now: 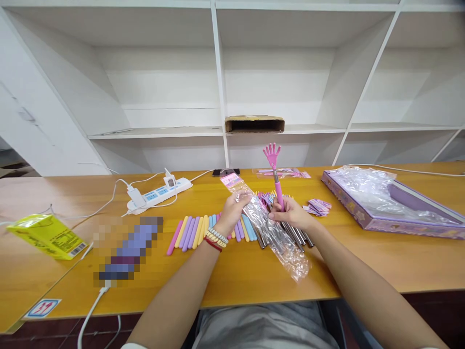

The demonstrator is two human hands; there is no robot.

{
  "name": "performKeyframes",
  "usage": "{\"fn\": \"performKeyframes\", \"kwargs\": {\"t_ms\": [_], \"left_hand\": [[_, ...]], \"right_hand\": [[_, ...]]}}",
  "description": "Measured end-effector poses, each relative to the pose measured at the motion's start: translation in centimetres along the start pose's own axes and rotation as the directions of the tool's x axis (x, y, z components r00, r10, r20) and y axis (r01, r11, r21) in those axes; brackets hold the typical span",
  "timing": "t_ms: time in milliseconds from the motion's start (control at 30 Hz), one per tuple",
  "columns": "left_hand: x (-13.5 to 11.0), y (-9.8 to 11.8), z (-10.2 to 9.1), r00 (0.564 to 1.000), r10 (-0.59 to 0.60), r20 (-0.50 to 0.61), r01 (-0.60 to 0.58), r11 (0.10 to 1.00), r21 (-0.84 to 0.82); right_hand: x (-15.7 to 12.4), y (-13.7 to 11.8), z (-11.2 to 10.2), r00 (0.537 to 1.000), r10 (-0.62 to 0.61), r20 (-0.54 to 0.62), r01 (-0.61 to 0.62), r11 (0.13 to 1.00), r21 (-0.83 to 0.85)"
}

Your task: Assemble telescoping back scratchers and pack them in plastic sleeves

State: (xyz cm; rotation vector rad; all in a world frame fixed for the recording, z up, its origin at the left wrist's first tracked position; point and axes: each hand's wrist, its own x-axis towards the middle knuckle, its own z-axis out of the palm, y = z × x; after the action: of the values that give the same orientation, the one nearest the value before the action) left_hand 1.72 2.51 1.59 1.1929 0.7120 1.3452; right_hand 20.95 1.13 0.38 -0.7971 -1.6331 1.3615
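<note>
My left hand (233,209) pinches a clear plastic bag (267,232) with a pink printed header, which hangs down toward the table's front. Upright in my right hand (289,213) is a pink back scratcher (272,157) with a hand-shaped head, a metal neck and a pink handle. Beneath both hands lie several metal rods (296,235) with coloured hand-shaped heads, partly covered by the bag. A row of pastel handles (192,230) in pink, yellow, purple and blue lies to the left, partly hidden by my left wrist.
On the right are a purple box lid or tray (366,218) with clear plastic wrap and a small stack of cards (317,207). Packaged items (286,173) lie behind. Left are a power strip (160,195), a yellow packet (45,237) and a blurred-out object (132,247) with a cable. White shelves hold a cardboard box (255,125).
</note>
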Motion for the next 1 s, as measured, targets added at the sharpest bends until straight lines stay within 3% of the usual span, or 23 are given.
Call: {"fn": "performKeyframes", "kwargs": {"t_ms": [100,167,267,400,467,567,633,700,800,867,1000], "left_hand": [[0.4,0.1,-0.1,0.992,0.048,-0.119,-0.062,0.992,-0.113],[0.8,0.4,-0.6,0.982,0.01,-0.191,-0.033,0.992,-0.12],[1.3,1.2,-1.8,0.966,-0.156,-0.205,0.144,0.987,-0.075],[1.6,2.4,-3.2,0.926,-0.362,-0.105,0.348,0.929,-0.128],[1.9,2.9,-3.6,0.928,-0.341,-0.148,0.31,0.93,-0.198],[2.5,3.3,-4.2,0.908,-0.239,-0.343,0.135,0.944,-0.3],[2.9,3.4,-4.8,0.853,-0.157,-0.498,0.016,0.961,-0.274],[3.2,3.3,-5.4,0.784,-0.049,-0.619,-0.083,0.98,-0.182],[3.5,3.1,-6.2,0.706,0.06,-0.706,-0.154,0.986,-0.071],[3.7,2.8,-6.6,0.677,0.078,-0.732,-0.157,0.987,-0.04],[4.2,2.2,-7.3,0.597,0.107,-0.795,-0.174,0.985,0.002]], "right_hand": [[0.0,-0.1,0.0,1.0,0.015,0.018,-0.014,1.0,-0.014],[0.1,0.0,-0.1,0.999,0.031,0.013,-0.031,0.999,-0.034],[0.3,0.2,-0.4,0.998,0.051,-0.034,-0.052,0.998,-0.042],[0.6,0.7,-1.2,0.98,-0.016,-0.198,-0.001,0.996,-0.088],[0.7,0.9,-1.7,0.956,-0.065,-0.285,0.027,0.991,-0.133],[0.9,1.2,-2.4,0.92,-0.1,-0.378,0.037,0.985,-0.169],[1.0,1.2,-2.9,0.87,-0.136,-0.474,0.054,0.982,-0.183],[0.9,1.1,-3.3,0.784,-0.195,-0.589,0.06,0.969,-0.24],[0.8,0.9,-3.7,0.677,-0.29,-0.676,0.009,0.922,-0.386],[0.6,0.9,-3.7,0.668,-0.34,-0.662,-0.036,0.873,-0.486],[0.3,0.9,-3.1,0.691,-0.454,-0.563,-0.09,0.719,-0.689]]}}
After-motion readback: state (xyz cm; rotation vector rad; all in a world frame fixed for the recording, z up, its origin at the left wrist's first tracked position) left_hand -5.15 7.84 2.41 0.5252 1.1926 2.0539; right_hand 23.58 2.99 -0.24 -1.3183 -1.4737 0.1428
